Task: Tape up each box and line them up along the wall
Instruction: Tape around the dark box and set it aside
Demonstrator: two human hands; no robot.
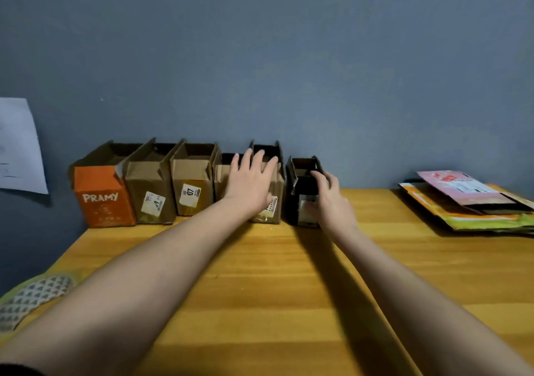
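Six small boxes stand in a row on the wooden table, backed against the blue-grey wall, all with their top flaps standing open. From the left come the orange box printed "PRAMY", then a brown cardboard box with a white label, then another brown box whose label reads "07"; these three sit side by side, touching or nearly so. Next is a lower brown box and beside it a taller brown box, both partly hidden behind the left hand. That hand lies flat with its fingers straight and spread, the fingertips reaching the top edges of these two boxes, gripping nothing. A narrow gap separates the taller brown box from the black box at the right end of the row. The right hand holds the black box, fingers curled over its right upper edge and the palm against its right side. Far right on the table, well apart from the row, lies a pile of flattened cartons, a pink one on top. A white sheet of paper hangs on the wall at the left, and a patterned roll of tape rests at the table's left edge.
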